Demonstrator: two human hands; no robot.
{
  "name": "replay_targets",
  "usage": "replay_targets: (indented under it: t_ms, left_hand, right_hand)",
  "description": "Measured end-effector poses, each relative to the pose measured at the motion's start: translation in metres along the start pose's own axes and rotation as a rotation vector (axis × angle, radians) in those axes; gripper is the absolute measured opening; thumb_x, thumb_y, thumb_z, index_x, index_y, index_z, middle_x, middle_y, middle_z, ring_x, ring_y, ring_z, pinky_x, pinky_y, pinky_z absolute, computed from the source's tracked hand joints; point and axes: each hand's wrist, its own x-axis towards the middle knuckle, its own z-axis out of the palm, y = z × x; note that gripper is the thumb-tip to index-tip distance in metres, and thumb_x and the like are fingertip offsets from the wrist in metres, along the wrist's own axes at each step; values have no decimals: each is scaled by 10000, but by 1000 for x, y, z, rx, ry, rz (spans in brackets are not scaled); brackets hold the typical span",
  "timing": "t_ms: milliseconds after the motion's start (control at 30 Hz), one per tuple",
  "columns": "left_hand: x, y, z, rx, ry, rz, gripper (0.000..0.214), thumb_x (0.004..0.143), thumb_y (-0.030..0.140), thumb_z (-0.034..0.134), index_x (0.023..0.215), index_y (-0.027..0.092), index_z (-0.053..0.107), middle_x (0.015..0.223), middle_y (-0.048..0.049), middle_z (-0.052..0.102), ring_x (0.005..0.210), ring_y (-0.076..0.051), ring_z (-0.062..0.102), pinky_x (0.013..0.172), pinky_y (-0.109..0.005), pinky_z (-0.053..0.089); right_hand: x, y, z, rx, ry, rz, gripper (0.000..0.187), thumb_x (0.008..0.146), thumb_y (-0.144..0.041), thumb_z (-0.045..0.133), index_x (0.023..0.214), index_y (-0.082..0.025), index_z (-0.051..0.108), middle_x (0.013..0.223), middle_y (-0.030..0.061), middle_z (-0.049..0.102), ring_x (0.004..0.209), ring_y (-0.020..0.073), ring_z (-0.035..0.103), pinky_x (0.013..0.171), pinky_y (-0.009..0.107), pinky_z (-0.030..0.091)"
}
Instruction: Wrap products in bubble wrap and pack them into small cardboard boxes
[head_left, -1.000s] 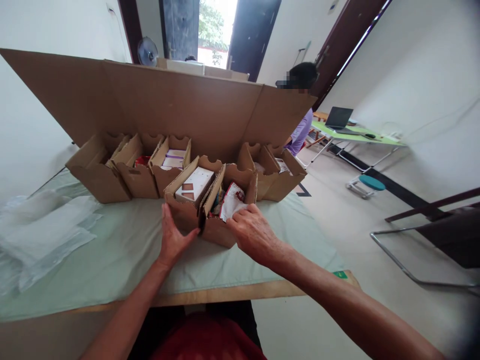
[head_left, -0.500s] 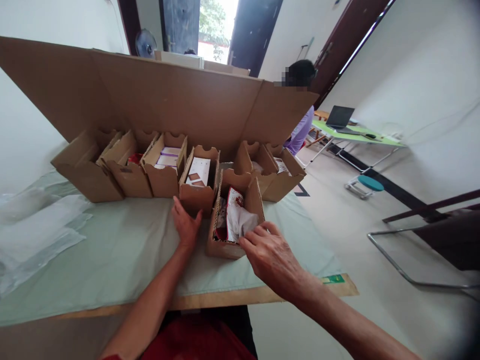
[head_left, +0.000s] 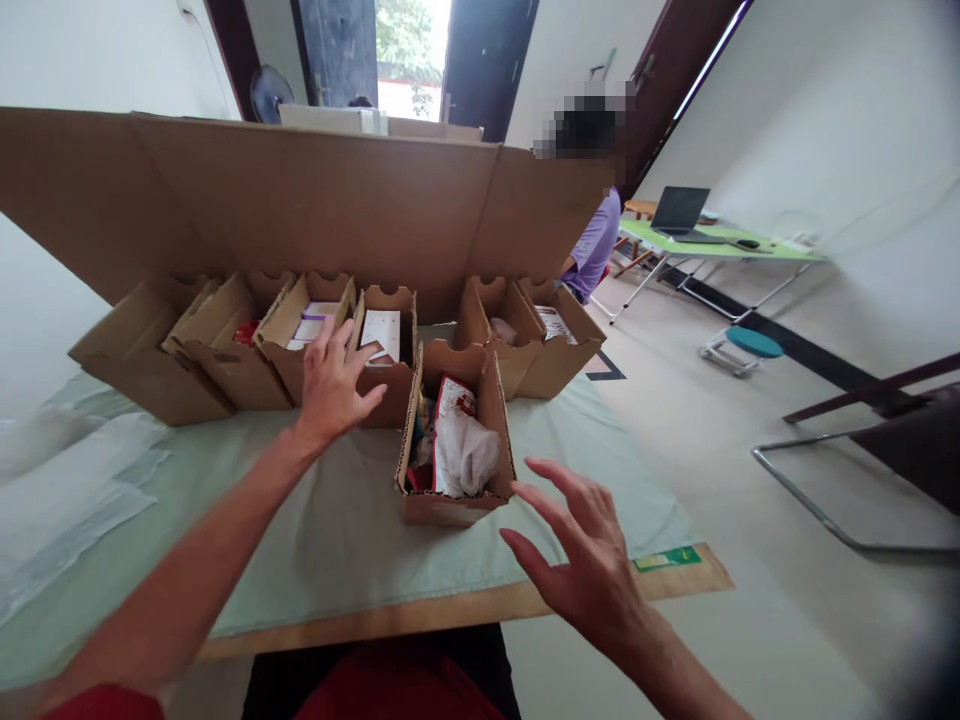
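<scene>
A cardboard bin [head_left: 450, 510] stands forward of the row, holding a white and red printed pouch [head_left: 454, 400] and a crumpled whitish plastic bag [head_left: 466, 452]. My right hand [head_left: 581, 545] hovers at the bin's near right corner, fingers spread, nothing in it. My left hand [head_left: 334, 385] is raised in front of two bins in the row, its fingers apart and empty. Behind it, one bin holds a white box with brown squares [head_left: 382, 335]; the bin to its left holds purple-edged white boxes [head_left: 315, 322], partly hidden by my fingers.
More cardboard bins [head_left: 150, 355] line the table against a tall cardboard panel [head_left: 315, 210]. Clear plastic bags [head_left: 75, 480] lie at the left on the green cloth [head_left: 315, 550]. Beyond the panel sits a person in a purple shirt [head_left: 596, 240], near a green table [head_left: 720, 250] with a laptop.
My right hand has let go of the plastic bag and drawn back to the right. My left hand has lifted off the cloth, up and leftward. The whitish bag now lies inside the bin.
</scene>
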Motion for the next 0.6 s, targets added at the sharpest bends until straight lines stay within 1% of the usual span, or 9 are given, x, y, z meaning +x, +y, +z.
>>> replay_targets:
  t_ms: [33,100,133,200,267,333,433,500,600]
  left_hand:
    - [13,-4,-4,22,-78,61,495,789,334,747,1251,183,655,1602,-163,372,1545,-408,185,1219,-592,199]
    - [35,-11,-5,49,-222,166,284,766,284,757,1031,186,730,1513,-149,507,1528,-401,248,1204,-592,231]
    - [42,-14,-3,57,-278,204,207,768,263,750,961,190,737,1440,-141,581,1514,-390,287,1200,-594,237]
    - [52,-18,4,79,-346,248,128,789,233,721,911,201,740,1258,-127,697,1462,-360,386,1201,-598,225]
    - [57,-20,9,120,-368,250,109,812,222,696,909,206,744,1117,-121,744,1370,-340,495,1202,-599,213]
    - [61,-21,12,164,-381,231,106,834,225,681,915,206,746,1060,-120,756,1247,-328,591,1188,-589,230]
    - [68,-21,12,226,-411,210,150,872,240,664,994,198,740,1040,-124,766,1110,-325,668,1142,-572,276]
    - [74,-20,11,309,-445,201,205,895,259,653,1068,175,725,1044,-145,769,1075,-334,689,1090,-545,327]
    - [81,-16,10,430,-531,186,276,936,303,619,1147,142,693,1069,-174,766,1055,-341,704,978,-474,409]
  right_hand:
    - [-12,2,5,2,37,53,364,925,-255,660,1281,-265,585,1331,144,622,1190,300,616,976,482,486]
    - [-37,4,19,14,73,157,474,926,-250,649,1381,-266,520,1437,168,542,1250,316,598,979,492,516]
    - [-50,4,26,22,78,204,516,930,-247,640,1422,-265,486,1468,173,513,1262,317,596,982,493,527]
    - [-75,3,42,36,65,290,558,945,-248,614,1471,-274,431,1496,174,488,1275,316,598,991,500,542]
    - [-95,1,54,42,42,365,555,957,-265,594,1481,-285,411,1499,169,487,1314,331,575,1000,522,549]
    - [-112,0,62,53,16,421,530,961,-285,581,1467,-291,420,1504,166,486,1344,348,551,999,541,557]
    - [-127,0,69,70,-26,465,495,964,-284,559,1445,-295,443,1514,161,481,1337,349,561,992,546,570]
    - [-133,2,73,75,-49,470,484,964,-270,549,1437,-292,450,1515,157,483,1339,343,561,999,540,571]
    - [-138,4,82,82,-55,463,493,951,-259,558,1434,-282,459,1510,157,494,1352,339,552,1003,524,574]
